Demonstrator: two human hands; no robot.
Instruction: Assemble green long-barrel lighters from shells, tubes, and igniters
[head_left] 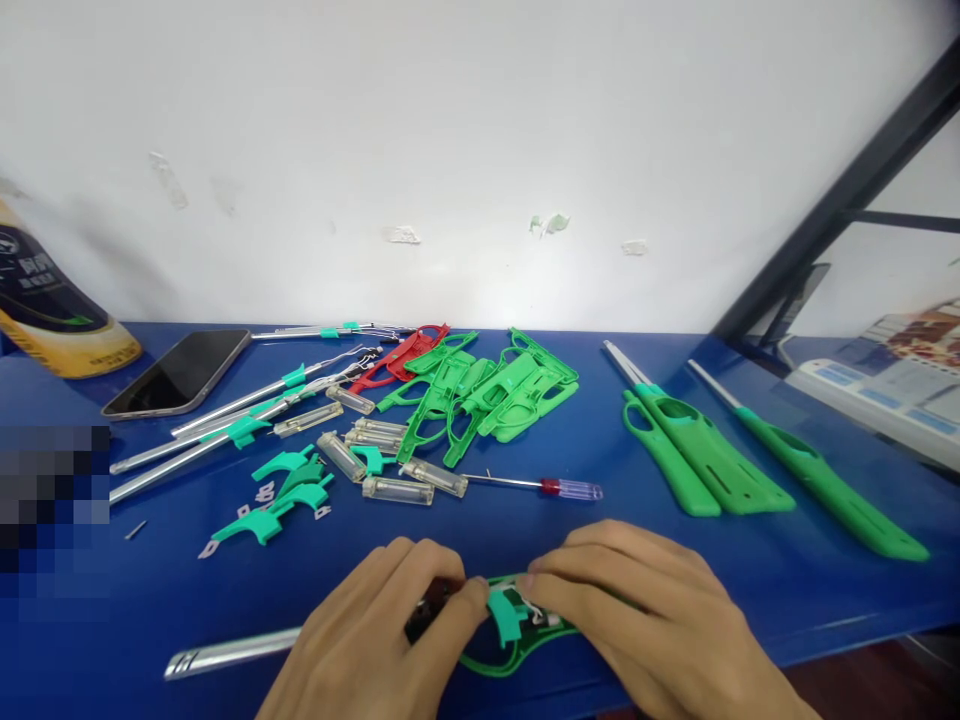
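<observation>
Left hand (379, 630) and right hand (645, 620) arch over an open green shell (491, 670) at the worktop's (810, 600) front edge. It looks half fitted: trigger (508, 617) and wires (533, 607) sit inside, a rod (232, 654) pokes out past my left knuckles, no cover on. Three lighters (712, 455) lie closed toward the right edge; spare shells (510, 385) lie toward the back edge. Wrists angled inward, I clamp its rim with bent fingers.

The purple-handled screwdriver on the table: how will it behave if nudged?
The screwdriver should feel stiff, since its shaft looks like straight metal. It may roll or pivot, as its handle looks roundish and the table smooth. Pushed leftward, its tip would probably bump the clear plastic tube beside it.
</observation>
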